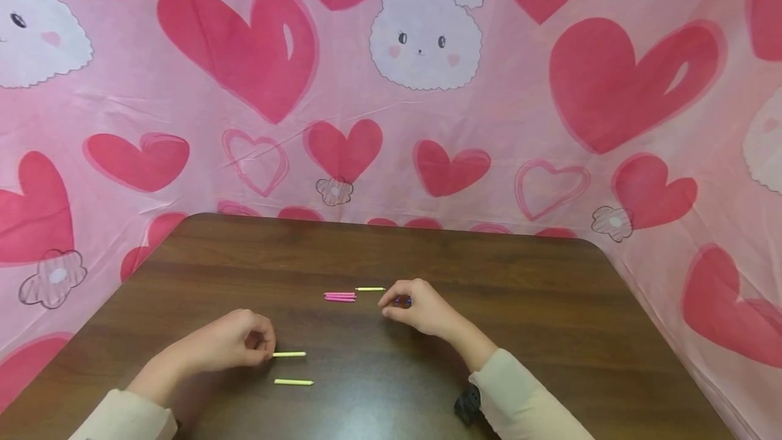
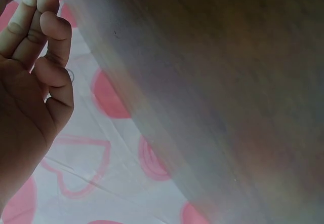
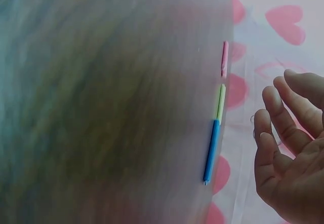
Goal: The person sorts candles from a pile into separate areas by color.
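Observation:
Over the left part of the table, my left hand has its thumb and forefinger at one end of a thin yellow stick, seemingly pinching it. A second yellow stick lies just nearer to me. Farther back, my right hand hovers with thumb and forefinger apart. Partly hidden behind its fingers are blue sticks. In the right wrist view a blue stick lines up end to end with a yellow one and a pink one, away from the loosely bent fingers.
Several pink sticks lie side by side near the middle of the brown table, with another yellow stick just behind. A small black object sits beside the right sleeve. Heart-patterned pink cloth hangs around the table.

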Motion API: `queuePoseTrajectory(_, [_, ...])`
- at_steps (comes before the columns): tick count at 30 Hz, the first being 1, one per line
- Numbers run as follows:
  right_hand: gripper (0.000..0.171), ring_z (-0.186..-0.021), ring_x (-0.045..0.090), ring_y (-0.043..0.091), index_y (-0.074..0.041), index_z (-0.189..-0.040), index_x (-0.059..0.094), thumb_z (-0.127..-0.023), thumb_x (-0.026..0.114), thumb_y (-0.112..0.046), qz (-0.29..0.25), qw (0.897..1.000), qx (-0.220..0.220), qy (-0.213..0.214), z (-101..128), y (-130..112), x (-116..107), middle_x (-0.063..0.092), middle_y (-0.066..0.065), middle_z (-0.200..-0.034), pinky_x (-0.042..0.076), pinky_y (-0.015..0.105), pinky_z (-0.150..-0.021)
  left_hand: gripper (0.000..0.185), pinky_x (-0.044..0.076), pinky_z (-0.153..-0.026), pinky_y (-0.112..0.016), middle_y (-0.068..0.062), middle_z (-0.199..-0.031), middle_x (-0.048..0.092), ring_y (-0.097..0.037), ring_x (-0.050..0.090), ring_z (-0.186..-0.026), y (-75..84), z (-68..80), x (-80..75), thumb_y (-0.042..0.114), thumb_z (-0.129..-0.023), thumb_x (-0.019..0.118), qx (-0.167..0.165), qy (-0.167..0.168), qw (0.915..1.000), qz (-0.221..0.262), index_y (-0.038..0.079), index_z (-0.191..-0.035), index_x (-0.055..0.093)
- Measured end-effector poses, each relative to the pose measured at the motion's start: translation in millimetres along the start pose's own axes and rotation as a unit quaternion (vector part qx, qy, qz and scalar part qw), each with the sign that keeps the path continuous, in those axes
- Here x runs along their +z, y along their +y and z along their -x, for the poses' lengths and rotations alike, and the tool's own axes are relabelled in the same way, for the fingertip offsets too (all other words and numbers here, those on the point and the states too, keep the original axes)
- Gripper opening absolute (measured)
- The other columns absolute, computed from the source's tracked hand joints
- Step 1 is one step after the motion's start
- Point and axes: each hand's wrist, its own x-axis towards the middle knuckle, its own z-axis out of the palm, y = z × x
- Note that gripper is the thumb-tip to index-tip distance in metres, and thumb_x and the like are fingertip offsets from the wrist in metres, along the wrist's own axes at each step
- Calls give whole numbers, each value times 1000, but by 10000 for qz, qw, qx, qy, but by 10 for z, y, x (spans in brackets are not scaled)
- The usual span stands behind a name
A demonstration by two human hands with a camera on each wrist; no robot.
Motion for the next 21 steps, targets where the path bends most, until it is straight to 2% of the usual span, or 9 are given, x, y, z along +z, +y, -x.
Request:
queuePoseTrajectory(6, [12,-80,54,6,-5,-100,75,-90,71,-11,-70,9999,-44,-70,4,-59,60,70,0,-93,48,23,-75,21,42,-50,-17,19,-70,56,8,45,-59,-1,-16,-8,1,-77,71,1,37,10000,-5,22,-75,66])
queuePoseTrajectory(11, [12,-80,55,7,-5,-100,75,-89,72,-10,-95,9998,-15,-170,-3,-123,129,70,0,-91,48,23,-74,21,42,-51,-17,19,-70,56,7,45,-59,3,-34,-24,2,-78,72,-162,-8,9999,36,22,-76,66])
queuePoseTrajectory(21, [11,-78,54,1,-5,-98,75,-89,72,-10,-247,9991,-43,-355,13,-252,286,72,1,-90,49,20,-74,17,42,-52,-18,17,-69,58,7,45,-60,-9,-93,-44,3,-78,72,-132,-10,9999,25,19,-77,67])
